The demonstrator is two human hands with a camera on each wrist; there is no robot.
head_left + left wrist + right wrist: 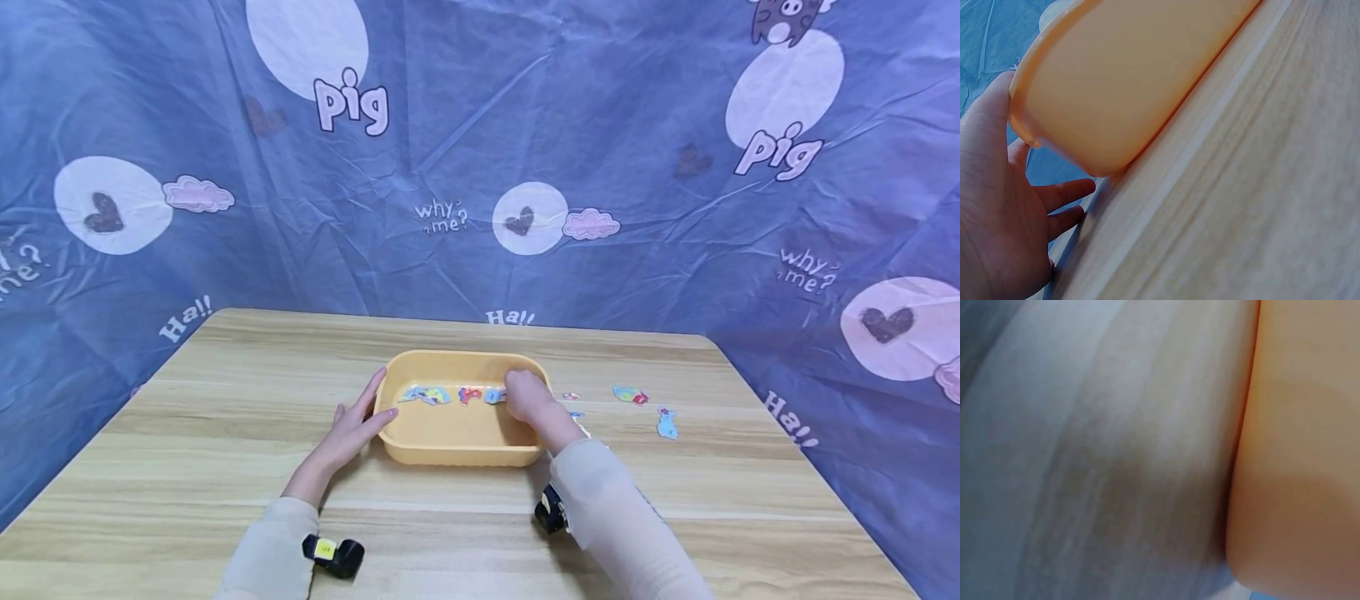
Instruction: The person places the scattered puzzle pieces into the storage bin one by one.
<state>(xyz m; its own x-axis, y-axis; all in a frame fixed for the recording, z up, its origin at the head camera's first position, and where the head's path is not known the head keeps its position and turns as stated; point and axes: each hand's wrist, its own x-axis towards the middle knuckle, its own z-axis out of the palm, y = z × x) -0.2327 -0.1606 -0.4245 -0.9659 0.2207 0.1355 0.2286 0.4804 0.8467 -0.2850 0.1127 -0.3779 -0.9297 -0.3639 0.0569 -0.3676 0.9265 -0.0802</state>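
blue cut-out piece (492,396) lay in the right half of the yellow plastic tray (457,456), just left of the right hand (525,396) and partly hidden at that end; its visible part ran side to side, along the same line as the tray's long axis; of the two hands the right was plainly the nearer, meeting it from the right, so any move on the piece seemed to turn on that short sideways relation; the right hand was bent down inside the tray, its fingertips out of sight, and i could not tell whether they pinched the piece or only touched it; the right wrist view gave just the tray's outer wall and the wood-grain table (225,500).

left hand (356,429) was spread wide at the tray's left end, thumb touching the rim and the other fingers reaching along the outside, some of them apart from the wall; it seemed to steady the tray.

a red cut-out piece (469,395) lay left of the blue one, and yellow-and-blue cut-outs (426,395) farther left, roughly in a row; on the table beyond the tray's right end lay a small red-and-white piece (572,396), a green-and-red piece (630,395) and a light-blue piece (667,423), tilted lengthwise away from the person.
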